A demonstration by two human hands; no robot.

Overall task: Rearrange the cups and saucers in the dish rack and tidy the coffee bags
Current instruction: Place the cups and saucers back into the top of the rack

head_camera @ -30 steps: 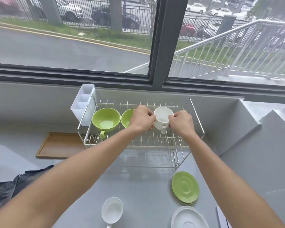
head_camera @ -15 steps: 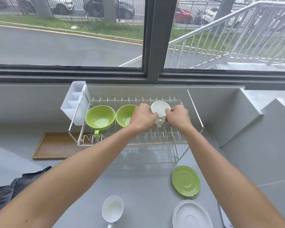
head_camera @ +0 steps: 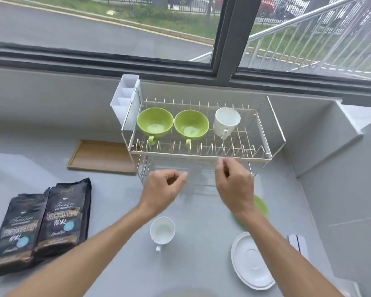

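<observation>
Head view: 3 cups sit in the dish rack (head_camera: 274, 133); both hands, left hand (head_camera: 162, 190) and right hand (head_camera: 234, 185), hover loosely curled and empty. Likely next: grasp the white cup (head_camera: 162, 231) near the counter's front edge.

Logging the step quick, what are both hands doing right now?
Left hand: empty, fingers loosely curled, in front of the wire dish rack.
Right hand: empty, fingers loosely curled, nothing pinched.
</observation>
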